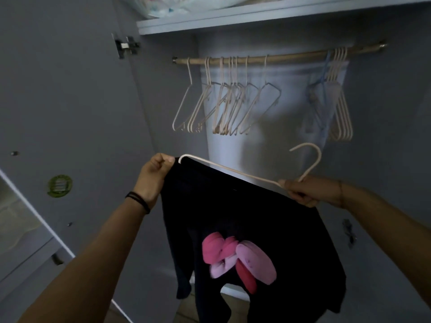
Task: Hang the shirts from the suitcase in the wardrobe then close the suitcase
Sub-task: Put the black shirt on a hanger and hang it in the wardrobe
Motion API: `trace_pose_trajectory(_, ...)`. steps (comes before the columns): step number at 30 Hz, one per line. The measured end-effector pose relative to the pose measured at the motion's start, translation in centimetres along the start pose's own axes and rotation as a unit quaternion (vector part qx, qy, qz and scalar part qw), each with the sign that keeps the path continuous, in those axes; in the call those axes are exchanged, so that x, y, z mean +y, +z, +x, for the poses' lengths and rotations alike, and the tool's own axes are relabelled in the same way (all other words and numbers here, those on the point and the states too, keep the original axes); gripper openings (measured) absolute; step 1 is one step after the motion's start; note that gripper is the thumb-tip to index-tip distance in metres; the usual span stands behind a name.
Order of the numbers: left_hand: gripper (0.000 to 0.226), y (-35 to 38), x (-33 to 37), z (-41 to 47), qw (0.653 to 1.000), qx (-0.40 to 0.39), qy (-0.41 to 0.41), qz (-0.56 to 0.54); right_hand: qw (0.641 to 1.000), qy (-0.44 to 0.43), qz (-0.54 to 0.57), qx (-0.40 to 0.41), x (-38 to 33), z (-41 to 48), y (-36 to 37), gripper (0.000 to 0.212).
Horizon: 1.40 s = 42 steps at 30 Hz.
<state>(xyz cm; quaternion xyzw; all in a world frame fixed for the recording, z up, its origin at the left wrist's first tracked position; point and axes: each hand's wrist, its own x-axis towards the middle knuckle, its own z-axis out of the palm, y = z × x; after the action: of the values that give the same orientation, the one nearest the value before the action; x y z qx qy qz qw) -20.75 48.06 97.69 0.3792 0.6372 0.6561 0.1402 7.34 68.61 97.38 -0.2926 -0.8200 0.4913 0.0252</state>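
left hand (152, 177) pinches the black shirt (245, 229) at the hanger (233, 171) end, right hand (305, 191) grips its neck below the rail (279, 56); half-draped fabric could easily slide off

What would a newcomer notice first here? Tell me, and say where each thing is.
The black shirt with its pink print hangs low in the centre, partly drawn over a cream hanger. The left hand grips its shoulder and the right hand holds the hanger below its hook. Above, a wooden rail crosses the wardrobe, carrying a cluster of empty hangers on the left and a smaller bunch on the right.
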Motion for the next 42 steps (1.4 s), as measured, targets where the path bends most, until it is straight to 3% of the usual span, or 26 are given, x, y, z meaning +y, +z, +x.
trace_pose_trajectory(7, 0.021, -0.1, 0.2, 0.4, 0.996, -0.001, 0.036, 0.083, 1.000, 0.021, 0.001, -0.018, 0.7, -0.3, -0.7, 0.056)
trace_pose_trajectory(14, 0.022, -0.4, 0.7, 0.9, 0.998, -0.036, 0.015, 0.051, 0.999, 0.023, -0.006, -0.046, 0.4, 0.0, -0.7, 0.055)
trace_pose_trajectory(22, 0.020, -0.4, 0.3, 0.5, 0.998, -0.023, 0.002, 0.058, 0.999, 0.025, -0.019, -0.030, -0.3, -0.1, -0.8, 0.059)
trace_pose_trajectory(26, 0.021, -0.1, 1.0, 1.0, 0.992, -0.041, 0.038, 0.115, 0.995, 0.024, -0.093, -0.032, -1.3, 0.2, 0.0, 0.059)
trace_pose_trajectory(31, 0.017, 0.4, 2.4, 1.8, 0.986, -0.087, 0.054, 0.131, 0.988, -0.032, -0.148, -0.004, -3.9, 0.8, 0.9, 0.060)
trace_pose_trajectory(36, 0.015, 1.9, 2.6, 1.3, 0.977, -0.148, 0.053, 0.142, 0.994, -0.082, -0.073, -0.005, -6.8, 2.1, 1.1, 0.047)
trace_pose_trajectory(42, 0.012, 2.4, 2.0, 0.2, 0.979, -0.124, 0.057, 0.150, 0.987, -0.155, -0.020, 0.019, -7.9, 2.9, 0.8, 0.027)
